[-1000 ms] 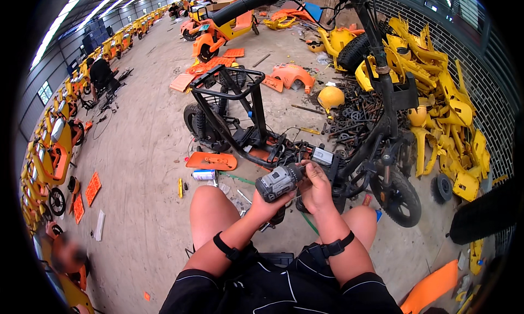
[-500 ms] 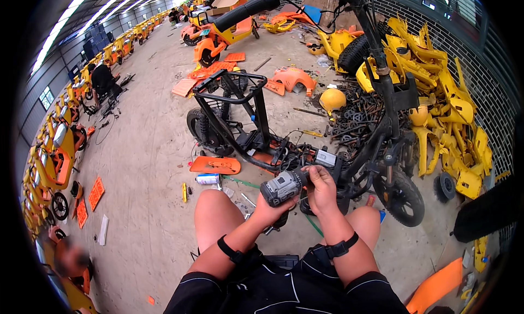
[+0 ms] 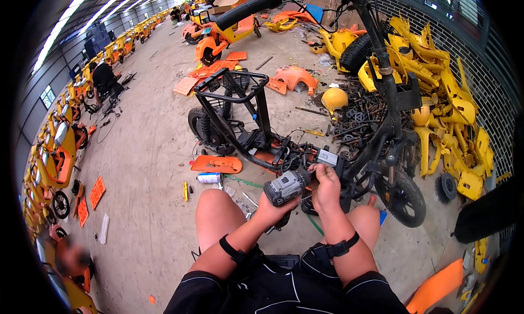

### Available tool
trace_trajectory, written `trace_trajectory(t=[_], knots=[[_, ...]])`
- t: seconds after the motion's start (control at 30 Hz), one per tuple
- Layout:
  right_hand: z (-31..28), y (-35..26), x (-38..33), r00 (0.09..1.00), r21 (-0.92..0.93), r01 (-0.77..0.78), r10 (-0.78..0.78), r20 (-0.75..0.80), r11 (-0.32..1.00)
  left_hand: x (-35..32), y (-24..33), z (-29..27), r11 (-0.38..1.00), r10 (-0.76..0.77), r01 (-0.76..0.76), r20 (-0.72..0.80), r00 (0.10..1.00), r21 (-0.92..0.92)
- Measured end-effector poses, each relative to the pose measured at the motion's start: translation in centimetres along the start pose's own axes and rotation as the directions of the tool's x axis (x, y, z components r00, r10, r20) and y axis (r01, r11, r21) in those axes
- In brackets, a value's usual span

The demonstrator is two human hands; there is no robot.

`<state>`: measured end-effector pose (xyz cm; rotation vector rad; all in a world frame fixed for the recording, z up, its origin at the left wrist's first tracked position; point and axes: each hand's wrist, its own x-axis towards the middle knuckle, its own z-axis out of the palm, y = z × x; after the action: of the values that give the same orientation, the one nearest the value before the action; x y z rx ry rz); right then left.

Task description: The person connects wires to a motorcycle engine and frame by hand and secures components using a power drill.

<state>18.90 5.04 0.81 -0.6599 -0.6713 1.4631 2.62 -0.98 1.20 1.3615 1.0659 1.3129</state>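
A grey and black cordless drill [image 3: 284, 188] lies tilted over my lap, its chuck pointing up and to the right. My left hand [image 3: 271, 209] is wrapped round it from below. At the chuck end, my right hand [image 3: 326, 187] has its fingers pinched together; whatever they grip there is too small to make out. Just beyond both hands stands a stripped black electric bike frame [image 3: 262, 115], its wiring and a silver-grey box [image 3: 327, 158] exposed along the low middle section.
An orange panel [image 3: 216, 164], a spray can [image 3: 209, 177] and a yellow marker-like piece [image 3: 185, 191] lie left of the frame. Yellow body panels [image 3: 450, 117] and dark metal parts [image 3: 357, 115] are heaped at right. Another person [image 3: 103, 79] crouches far left near rows of yellow bikes.
The drill and both hands have shifted very slightly to the right in the picture, much as the whole scene has. My grip looks the same.
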Motion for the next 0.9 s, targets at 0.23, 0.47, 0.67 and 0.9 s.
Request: trace_trajectory(t=[0.23,0.47,0.67,0.9], knots=[[0.1,-0.3,0.2,0.997,-0.008,-0.013,0.014,0.076,1.0,0.2,-0.9,-0.5,1.0,0.017,-0.017,0.027,0.999,-0.002],[0.9,-0.7,-0.5,0.97,0.031,-0.184,0.177,0.17,0.982,-0.1,-0.6,-0.6,0.999,0.015,-0.015,-0.007,1.0,-0.044],[0.8,-0.6,-0.8,0.957,0.041,-0.209,0.196,0.212,0.977,-0.2,0.1,-0.6,0.999,0.02,-0.019,-0.015,1.0,0.026],[1.4,-0.9,-1.1,0.944,0.035,-0.188,0.171,0.282,0.981,-0.2,0.0,-0.6,0.999,0.041,-0.04,-0.044,0.998,0.016]])
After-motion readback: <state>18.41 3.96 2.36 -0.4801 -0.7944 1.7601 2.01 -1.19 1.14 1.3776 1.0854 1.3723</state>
